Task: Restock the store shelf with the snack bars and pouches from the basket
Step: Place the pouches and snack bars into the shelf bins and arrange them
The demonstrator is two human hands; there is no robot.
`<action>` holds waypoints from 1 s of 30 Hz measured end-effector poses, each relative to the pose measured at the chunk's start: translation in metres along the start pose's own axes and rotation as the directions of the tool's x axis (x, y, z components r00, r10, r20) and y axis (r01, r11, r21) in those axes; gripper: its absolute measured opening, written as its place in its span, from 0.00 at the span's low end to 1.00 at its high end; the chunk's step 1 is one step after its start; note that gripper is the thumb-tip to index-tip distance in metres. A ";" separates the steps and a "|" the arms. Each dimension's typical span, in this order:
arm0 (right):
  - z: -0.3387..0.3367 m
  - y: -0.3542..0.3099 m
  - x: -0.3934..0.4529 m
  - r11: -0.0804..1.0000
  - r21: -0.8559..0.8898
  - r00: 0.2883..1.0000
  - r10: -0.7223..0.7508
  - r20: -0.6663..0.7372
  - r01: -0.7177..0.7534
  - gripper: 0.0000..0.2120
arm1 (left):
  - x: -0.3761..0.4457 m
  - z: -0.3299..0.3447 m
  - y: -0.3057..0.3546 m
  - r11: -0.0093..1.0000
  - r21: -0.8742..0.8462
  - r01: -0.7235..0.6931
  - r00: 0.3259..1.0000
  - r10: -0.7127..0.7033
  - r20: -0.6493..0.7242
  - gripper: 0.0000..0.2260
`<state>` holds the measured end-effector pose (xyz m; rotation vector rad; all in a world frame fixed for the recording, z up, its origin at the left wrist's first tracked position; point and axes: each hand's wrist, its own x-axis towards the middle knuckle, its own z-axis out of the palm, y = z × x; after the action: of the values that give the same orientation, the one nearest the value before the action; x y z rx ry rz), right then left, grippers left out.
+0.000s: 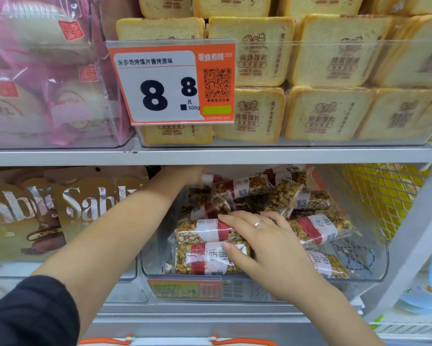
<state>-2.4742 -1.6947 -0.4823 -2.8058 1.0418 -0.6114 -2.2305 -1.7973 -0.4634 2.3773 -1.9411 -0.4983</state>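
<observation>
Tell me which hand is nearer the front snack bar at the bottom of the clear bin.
Right. The right hand lies with its thumb touching the front snack bar. The left hand reaches deeper into the clear bin, mostly hidden under the shelf edge.

White shelf board (235,154) carrying clear bins (335,139) of toast-slice packs (327,113) and pink bags (35,71). Lower shelf (210,310) bearing a clear tub (375,268) of snack bars (205,258), beside gold pouches (47,213).

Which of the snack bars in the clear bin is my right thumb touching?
The front, lowest bar at the bin's left: your right hand's thumb rests on its white and red label. The bar above lies under your fingers instead.
</observation>
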 end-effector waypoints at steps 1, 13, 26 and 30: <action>0.000 -0.001 0.000 1.000 0.001 1.000 0.001 0.003 -0.001 0.21 | -0.001 0.002 0.001 0.997 0.064 -0.038 0.999 0.039 -0.014 0.08; -0.001 -0.001 0.000 1.000 -0.003 1.000 -0.005 -0.009 0.005 0.21 | -0.027 -0.014 0.018 0.854 -0.451 -0.261 0.962 0.271 -0.043 0.15; -0.024 0.026 0.028 0.984 0.049 0.980 0.178 -0.092 -0.174 0.22 | -0.053 0.002 0.033 0.944 -0.272 -0.187 0.931 0.259 0.259 0.34; -0.034 0.028 0.045 0.977 0.107 0.981 0.175 0.083 -0.183 0.25 | -0.077 0.014 0.038 0.916 -0.296 -0.269 0.943 0.313 0.113 0.26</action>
<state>-2.4735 -1.7428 -0.4423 -2.5799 1.1889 -0.5263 -2.2831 -1.7291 -0.4509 1.8887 -2.0786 -0.8936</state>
